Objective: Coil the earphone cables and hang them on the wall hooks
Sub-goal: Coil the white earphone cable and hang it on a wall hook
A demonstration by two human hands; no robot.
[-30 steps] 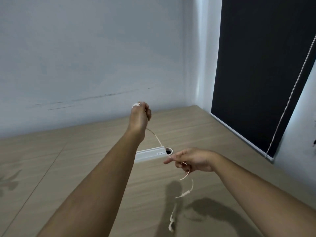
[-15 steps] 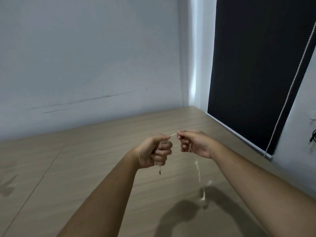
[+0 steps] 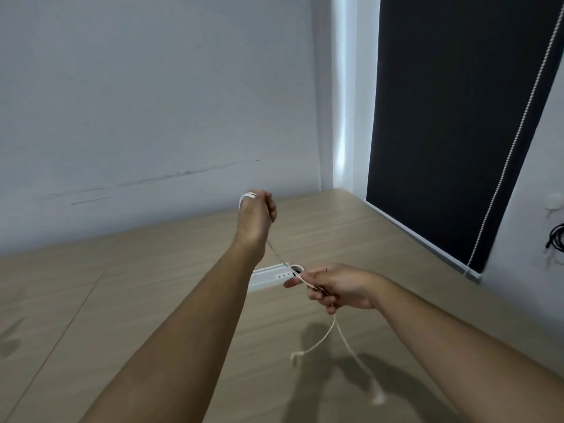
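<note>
Thin cream earphone cable [image 3: 276, 253] wound around raised left hand [image 3: 257, 212], pinched in right hand [image 3: 337, 287] above wooden surface [image 3: 152, 285]; 2 ends dangling.

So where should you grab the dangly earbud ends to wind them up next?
Probably pinch the earphone cable just below the right hand, coming from above: there both strands hang together, before they split toward the earbuds near the table.
</note>
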